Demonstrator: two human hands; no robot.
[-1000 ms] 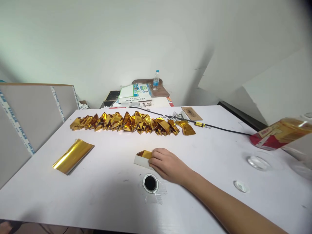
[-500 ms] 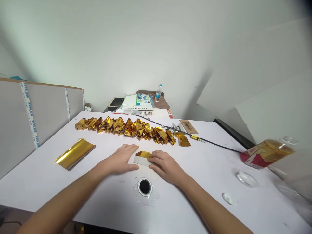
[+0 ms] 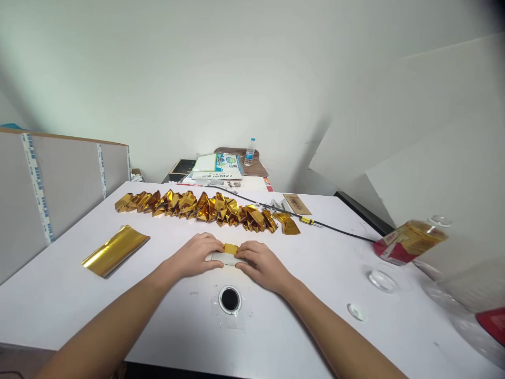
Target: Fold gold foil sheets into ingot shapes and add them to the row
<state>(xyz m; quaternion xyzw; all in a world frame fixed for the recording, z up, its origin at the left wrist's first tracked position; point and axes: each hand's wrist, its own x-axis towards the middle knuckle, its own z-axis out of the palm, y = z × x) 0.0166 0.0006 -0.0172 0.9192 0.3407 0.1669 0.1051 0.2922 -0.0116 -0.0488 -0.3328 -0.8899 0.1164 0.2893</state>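
So the person has both hands on one small piece of folded gold paper (image 3: 231, 248), pale side facing up along the near edge, flat on the white table (image 3: 173, 326). The left hand (image 3: 197, 255) pinches its left end between fingers and thumb, and the right hand (image 3: 262, 265) has the right end the same way. Just below, nearer the person, sits a black disc (image 3: 230, 299) with a pale rim and what looks like clear tape around it. Behind the hands there's a long row of folded gold pieces (image 3: 187, 205), and well off to the left lies a shiny gold sheet stack (image 3: 116, 250), slightly curved.
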